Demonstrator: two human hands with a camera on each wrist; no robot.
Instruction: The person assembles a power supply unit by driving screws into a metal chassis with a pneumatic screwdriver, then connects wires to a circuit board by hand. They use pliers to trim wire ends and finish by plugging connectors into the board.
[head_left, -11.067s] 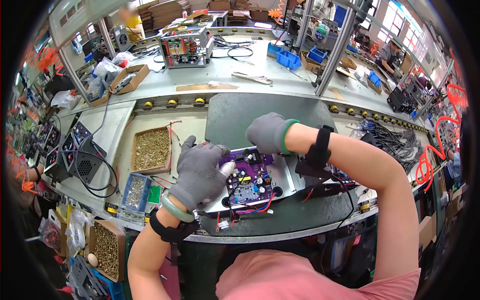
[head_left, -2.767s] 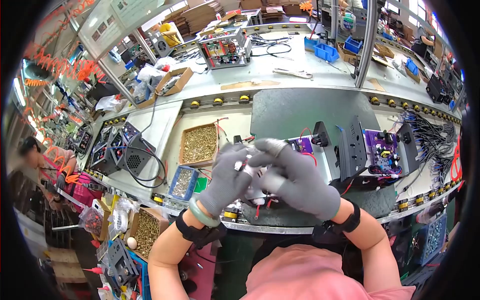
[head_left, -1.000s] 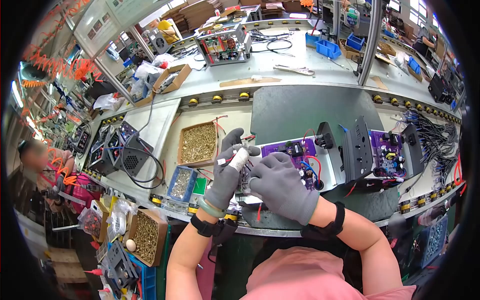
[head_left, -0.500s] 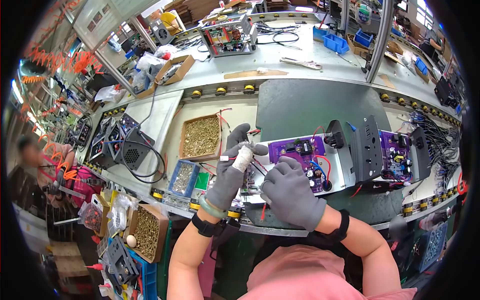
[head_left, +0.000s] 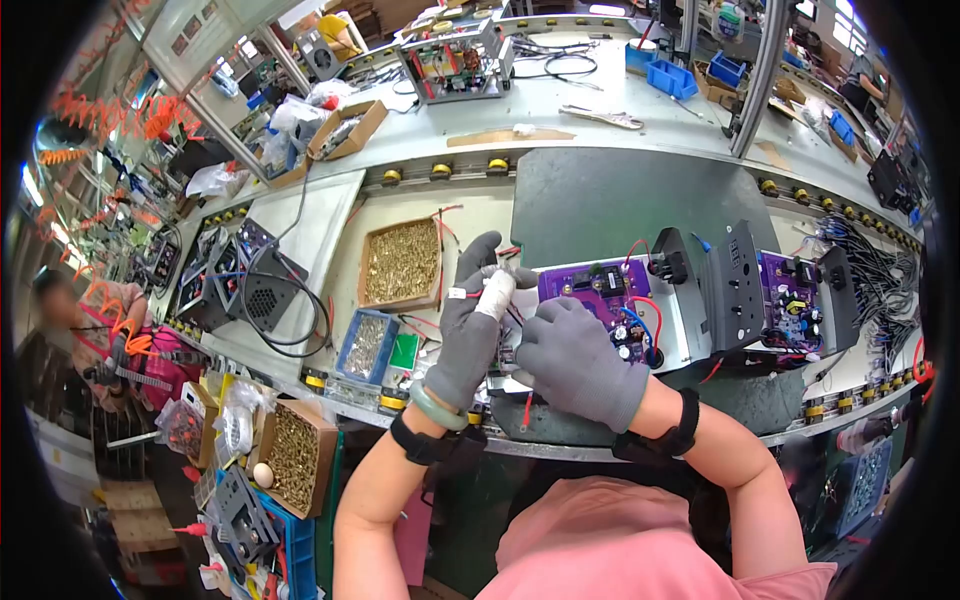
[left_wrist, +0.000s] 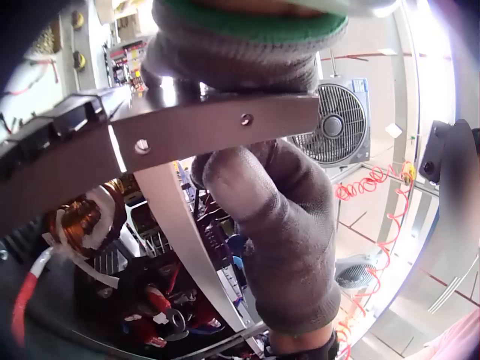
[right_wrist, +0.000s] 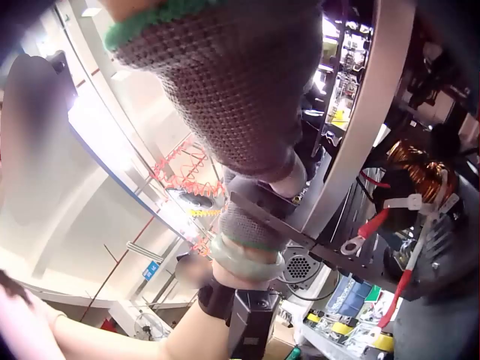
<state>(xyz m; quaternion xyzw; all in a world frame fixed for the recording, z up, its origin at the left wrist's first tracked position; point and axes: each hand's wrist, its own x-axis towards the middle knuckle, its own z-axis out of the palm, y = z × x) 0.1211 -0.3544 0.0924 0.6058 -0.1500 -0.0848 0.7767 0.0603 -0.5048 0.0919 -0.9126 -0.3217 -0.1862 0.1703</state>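
Note:
My gloved left hand (head_left: pixel 468 340) is at the left end of an open metal chassis (head_left: pixel 680 345), its white-wrapped thumb bent over thin red and black wires (head_left: pixel 516 314). A small white connector (head_left: pixel 458 293) sticks out on its left. Close beside it is my gloved right hand (head_left: pixel 590 370), fingers curled where those wires run in; whether it pinches them I cannot tell, as its fingertips are hidden. A purple circuit board (head_left: pixel 590 283) lies in the chassis. In the left wrist view a metal plate (left_wrist: pixel 202 133) crosses between both hands. The right wrist view has a copper coil (right_wrist: pixel 420 176) and a ring terminal (right_wrist: pixel 352 245).
A second unit with a black front panel (head_left: pixel 735 290) stands to the right, black cables (head_left: pixel 865 270) beyond it. At left are a carton of brass parts (head_left: pixel 400 262), a blue bin (head_left: pixel 366 348) and black-cased units (head_left: pixel 265 290). Rollers (head_left: pixel 440 170) line the far edge.
About eleven seconds ago the right hand was at the chassis's far side; now both hands are together at its left end. Over the last second they have stayed there, shifting only slightly.

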